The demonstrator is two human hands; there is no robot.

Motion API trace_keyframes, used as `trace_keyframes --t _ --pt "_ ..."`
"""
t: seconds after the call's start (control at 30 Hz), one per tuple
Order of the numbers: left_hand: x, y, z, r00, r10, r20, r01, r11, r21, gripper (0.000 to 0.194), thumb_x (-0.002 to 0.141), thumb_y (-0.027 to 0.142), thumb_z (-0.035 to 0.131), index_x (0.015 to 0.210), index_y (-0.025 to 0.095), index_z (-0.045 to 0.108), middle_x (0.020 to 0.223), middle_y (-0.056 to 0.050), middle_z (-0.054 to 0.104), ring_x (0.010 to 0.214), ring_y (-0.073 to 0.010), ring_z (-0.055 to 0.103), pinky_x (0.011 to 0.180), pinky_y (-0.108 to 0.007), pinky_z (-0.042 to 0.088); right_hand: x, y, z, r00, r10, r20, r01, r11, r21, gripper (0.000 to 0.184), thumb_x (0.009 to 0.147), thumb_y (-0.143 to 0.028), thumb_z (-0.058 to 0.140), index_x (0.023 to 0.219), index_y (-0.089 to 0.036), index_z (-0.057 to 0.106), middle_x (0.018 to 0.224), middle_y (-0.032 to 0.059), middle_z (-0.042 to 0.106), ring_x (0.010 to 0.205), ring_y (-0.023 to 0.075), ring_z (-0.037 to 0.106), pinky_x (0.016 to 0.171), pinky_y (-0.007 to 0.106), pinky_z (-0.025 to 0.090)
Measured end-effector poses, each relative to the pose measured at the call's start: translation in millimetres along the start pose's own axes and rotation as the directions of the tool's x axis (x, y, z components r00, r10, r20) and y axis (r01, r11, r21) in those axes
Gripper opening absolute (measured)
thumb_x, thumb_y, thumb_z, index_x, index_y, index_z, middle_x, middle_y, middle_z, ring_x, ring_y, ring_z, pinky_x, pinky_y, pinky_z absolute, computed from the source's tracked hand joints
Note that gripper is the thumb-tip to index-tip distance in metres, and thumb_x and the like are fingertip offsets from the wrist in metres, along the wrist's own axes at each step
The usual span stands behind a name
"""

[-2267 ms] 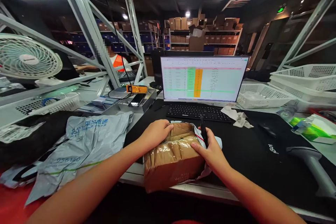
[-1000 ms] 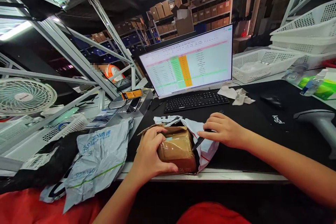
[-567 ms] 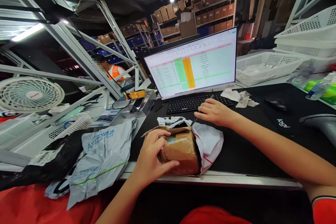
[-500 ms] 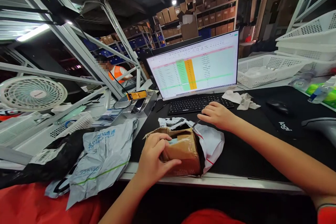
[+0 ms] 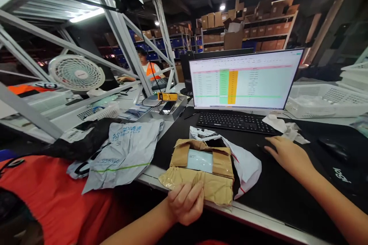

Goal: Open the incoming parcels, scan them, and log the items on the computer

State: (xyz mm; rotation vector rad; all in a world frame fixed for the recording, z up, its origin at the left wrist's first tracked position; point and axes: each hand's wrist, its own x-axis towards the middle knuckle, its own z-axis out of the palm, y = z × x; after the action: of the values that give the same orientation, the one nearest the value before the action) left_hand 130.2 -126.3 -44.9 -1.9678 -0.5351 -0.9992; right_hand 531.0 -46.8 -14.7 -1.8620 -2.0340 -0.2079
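A brown cardboard box wrapped in clear tape, with a pale label on top, lies at the desk's near edge, half inside a torn white mailer bag. My left hand is closed on the box's near edge, fingers curled over it. My right hand lies flat on the black desk mat to the right of the box, apart from it, with fingers stretched out. A slim dark thing that I cannot make out lies at its fingertips.
Behind the box are a black keyboard and a lit monitor. Grey mailer bags are heaped on the left, near a white fan. Crumpled tissue, a mouse and white baskets are on the right. A person in an orange vest works behind.
My left hand slid from the box's top to its near edge and the label now shows. My right hand moved right, from the keyboard onto the mat. The camera turned right.
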Motion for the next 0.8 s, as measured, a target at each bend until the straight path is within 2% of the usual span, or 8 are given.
trace_keyframes --t 0.1,0.2,0.27,0.33,0.43,0.5,0.63,0.8 --pt "11 9 -11.3 0.993 -0.096 0.064 0.096 0.995 0.004 0.011 0.085 0.022 0.064 0.087 0.031 0.070 0.093 0.002 0.080 0.085 -0.0171 0.068 0.079 -0.033 0.053 0 -67 -45 0.897 -0.385 -0.218 0.439 0.838 0.323 0.028 0.099 -0.030 0.047 0.120 -0.027 0.066 0.117 0.0068 0.071 0.106 0.0225 0.066 0.091 0.037 0.055" --pt "25 15 -29.5 0.971 -0.170 0.167 0.177 0.984 -0.030 0.015 0.092 0.026 0.058 0.100 0.025 0.071 0.102 -0.002 0.080 0.093 -0.0186 0.069 0.086 -0.034 0.054 -2 -137 -72 0.609 -0.786 -0.108 0.738 0.511 0.440 0.032 0.100 -0.023 0.047 0.128 -0.028 0.063 0.128 0.0058 0.066 0.118 0.0191 0.061 0.100 0.033 0.051" --pt "39 13 -40.5 0.941 -0.198 0.273 0.219 0.974 -0.050 0.017 0.095 0.026 0.053 0.097 0.021 0.069 0.102 -0.006 0.078 0.089 -0.0207 0.069 0.081 -0.037 0.054 0 -168 -75 0.519 -0.854 -0.044 0.796 0.464 0.389 0.027 0.100 -0.026 0.050 0.121 -0.022 0.066 0.123 0.0095 0.067 0.113 0.0234 0.061 0.099 0.040 0.049" --pt "58 4 -45.8 0.864 -0.227 0.449 0.273 0.961 -0.039 0.015 0.095 0.022 0.052 0.086 0.021 0.064 0.091 -0.008 0.075 0.076 -0.0212 0.067 0.067 -0.036 0.053 5 -181 -72 0.528 -0.849 -0.019 0.801 0.491 0.343 0.023 0.101 -0.028 0.048 0.104 -0.018 0.069 0.105 0.0099 0.068 0.097 0.0234 0.062 0.088 0.041 0.050" --pt "90 -24 -40.5 0.624 -0.237 0.745 0.326 0.945 0.027 0.006 0.093 0.015 0.057 0.090 0.021 0.060 0.090 -0.006 0.068 0.069 -0.0201 0.065 0.054 -0.031 0.047 14 -176 -74 0.590 -0.807 -0.023 0.760 0.545 0.354 0.031 0.103 -0.029 0.043 0.083 -0.019 0.064 0.082 0.0051 0.065 0.078 0.0187 0.056 0.077 0.037 0.044" --pt "106 -45 -32.8 0.513 -0.137 0.847 0.299 0.954 -0.028 0.011 0.093 0.023 0.062 0.104 0.022 0.060 0.108 -0.007 0.067 0.076 -0.0199 0.068 0.055 -0.029 0.047 18 -165 -82 0.643 -0.766 0.001 0.722 0.607 0.331 0.033 0.102 -0.030 0.045 0.076 -0.020 0.061 0.075 0.0026 0.064 0.071 0.0170 0.055 0.076 0.037 0.041" --pt "117 -74 -26.1 0.482 0.019 0.876 0.225 0.964 -0.145 0.032 0.091 0.050 0.065 0.109 0.024 0.061 0.115 -0.007 0.065 0.091 -0.0246 0.067 0.065 -0.032 0.052 15 -145 -103 0.689 -0.708 0.156 0.660 0.701 0.269 0.023 0.099 -0.034 0.057 0.082 -0.023 0.068 0.081 -0.0002 0.071 0.074 0.0172 0.063 0.076 0.036 0.039" --pt "106 -87 -32.4 0.461 -0.175 0.870 0.340 0.940 0.009 0.060 0.080 0.066 0.067 0.115 0.018 0.062 0.136 -0.016 0.057 0.103 -0.0332 0.064 0.078 -0.042 0.055 -3 -148 -112 0.717 -0.590 0.370 0.565 0.804 0.186 0.009 0.090 -0.024 0.069 0.098 -0.025 0.073 0.092 0.0019 0.073 0.084 0.0219 0.068 0.075 0.034 0.044"
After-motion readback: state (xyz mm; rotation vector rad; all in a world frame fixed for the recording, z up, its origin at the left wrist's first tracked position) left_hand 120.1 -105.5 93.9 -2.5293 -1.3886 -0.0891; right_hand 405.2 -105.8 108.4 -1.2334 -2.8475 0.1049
